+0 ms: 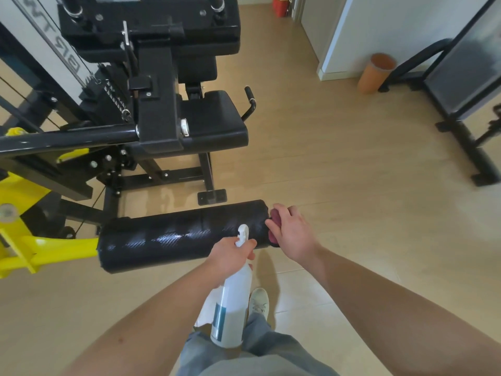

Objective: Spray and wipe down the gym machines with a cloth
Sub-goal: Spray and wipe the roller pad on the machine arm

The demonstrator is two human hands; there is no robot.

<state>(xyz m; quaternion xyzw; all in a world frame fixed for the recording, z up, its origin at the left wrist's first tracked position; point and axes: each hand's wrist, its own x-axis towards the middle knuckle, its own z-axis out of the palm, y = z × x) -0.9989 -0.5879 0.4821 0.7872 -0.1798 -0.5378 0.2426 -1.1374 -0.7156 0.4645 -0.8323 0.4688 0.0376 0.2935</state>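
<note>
Maroon cloth (273, 226), gripped by the right hand (291, 234), presses the wet roller pad (179, 237) end to wipe it, while the left hand (230, 256) clasps the spray bottle (233, 302) ready.

I see a pale wood-plank floor (339, 158) running across the whole room, with a glossy patch near its middle. An orange tube (375, 74) stands tilted, open end up, just beside the corner of a white wall (379, 31) with a low baseboard (339, 75). At the top edge I make out a red-orange object (280, 5), too cut off to name. Nearest me, a light shoe (259, 299) rests on the floor, and grey trousers (271, 351) fill the bottom edge.
</note>
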